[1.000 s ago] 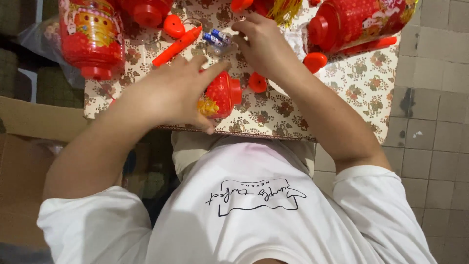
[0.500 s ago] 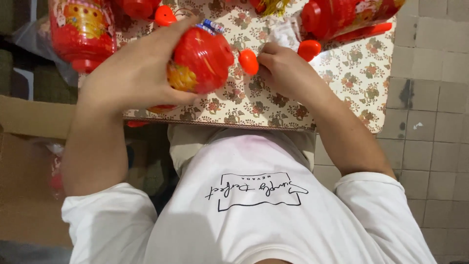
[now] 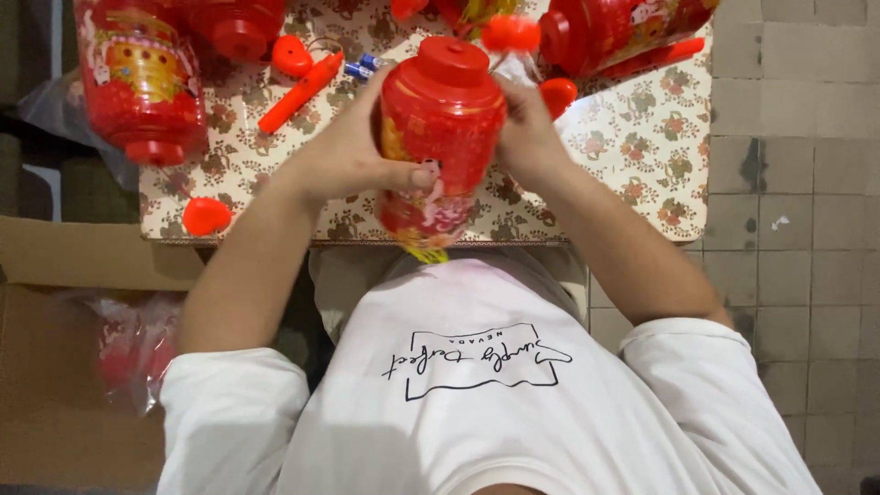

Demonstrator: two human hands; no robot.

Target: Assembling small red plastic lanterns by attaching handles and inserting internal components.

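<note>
- Red plastic lantern [image 3: 440, 137]: barrel-shaped, with a gold and pink picture band low on its body and a round red cap on its far end; held between both hands above the near edge of the tabletop [image 3: 632, 156], a yellow tassel hanging from its near end.
- Left hand [image 3: 353, 151]: wrapped round the lantern's left side, thumb laid across the front of the body, fingers hidden behind it.
- Right hand [image 3: 527, 137]: pressed to the lantern's right side, fingers curled against it near the cap.
- White T-shirt [image 3: 477, 394]: worn by the person, nearest the camera, with a dark printed design on the chest.
- Cardboard box [image 3: 64, 367]: on the floor to the left, with red goods in clear wrap inside.
- Tabletop: covered in a cream floral pattern, standing over a grey tiled floor [image 3: 797, 229].
- Small red heart-shaped piece [image 3: 206, 215]: at the near left edge of the tabletop.
- Red stick-like handle [image 3: 301, 92]: lying slantwise left of the hands, a second small red piece [image 3: 291, 57] just beyond it.
- Large finished lantern [image 3: 139, 78]: lying at the far left corner.
- More red lanterns [image 3: 623, 32]: lying at the far right, partly cut off by the frame.
</note>
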